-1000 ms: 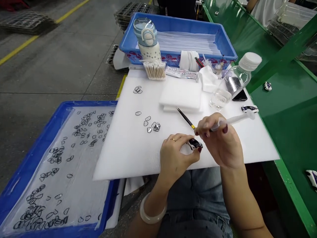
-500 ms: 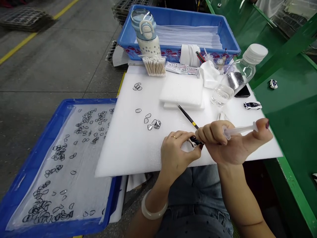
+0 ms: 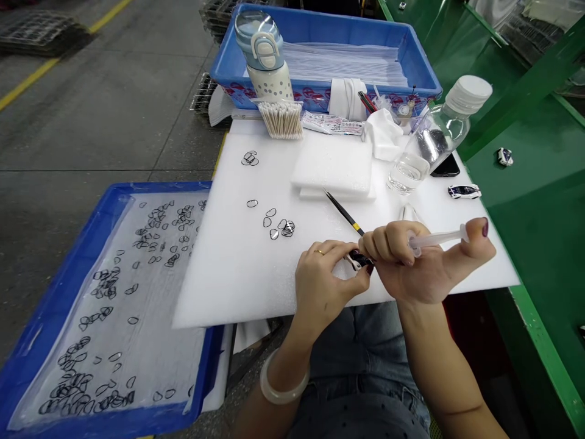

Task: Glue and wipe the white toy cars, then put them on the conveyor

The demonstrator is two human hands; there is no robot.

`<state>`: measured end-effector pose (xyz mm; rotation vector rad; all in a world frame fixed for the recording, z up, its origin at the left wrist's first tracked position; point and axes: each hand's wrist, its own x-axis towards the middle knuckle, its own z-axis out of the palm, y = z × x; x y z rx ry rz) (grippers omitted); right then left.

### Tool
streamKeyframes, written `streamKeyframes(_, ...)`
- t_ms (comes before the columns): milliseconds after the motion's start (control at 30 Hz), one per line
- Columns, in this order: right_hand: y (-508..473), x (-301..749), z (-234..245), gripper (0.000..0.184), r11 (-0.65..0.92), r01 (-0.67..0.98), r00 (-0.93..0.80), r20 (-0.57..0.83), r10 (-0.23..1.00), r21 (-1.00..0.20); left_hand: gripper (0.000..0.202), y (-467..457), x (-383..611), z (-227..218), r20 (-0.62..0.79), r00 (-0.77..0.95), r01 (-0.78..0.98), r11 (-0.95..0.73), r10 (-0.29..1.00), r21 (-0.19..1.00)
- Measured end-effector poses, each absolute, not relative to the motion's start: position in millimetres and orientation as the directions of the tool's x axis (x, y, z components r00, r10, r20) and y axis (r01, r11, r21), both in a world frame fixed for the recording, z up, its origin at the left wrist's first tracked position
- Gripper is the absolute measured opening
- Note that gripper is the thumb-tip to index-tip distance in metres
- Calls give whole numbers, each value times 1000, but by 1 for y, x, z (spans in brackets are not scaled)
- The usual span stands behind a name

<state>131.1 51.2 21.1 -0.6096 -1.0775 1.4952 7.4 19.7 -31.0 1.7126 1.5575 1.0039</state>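
My left hand pinches a small dark toy car just above the near edge of the white foam board. My right hand is closed around a clear syringe, thumb on its plunger, tip hidden at the car. The same hand also grips a thin black stick with a yellow band that points up and left. A small pile of clear black-rimmed window pieces lies on the board left of my hands.
A blue tray at left holds several more window pieces. At the back stand a blue bin, a water bottle, cotton swabs, foam pads and a clear bottle. Another toy car lies at right, beside the green bench.
My right hand turned the syringe level, moved its thumb onto the plunger and brought the tip down to the car in my left hand. The left hand barely moved.
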Motion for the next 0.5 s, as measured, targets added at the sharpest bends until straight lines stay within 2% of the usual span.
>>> streamKeyframes(300,48,129,21,71,82,-493,-155,180,971,-866,20,20,6,-31,138,28,514,-133,990,847)
streamKeyframes(500,44,124,22,69,127,-512,-42,172,984,-850,24,19,7,-32,159,17,513,-145,987,846)
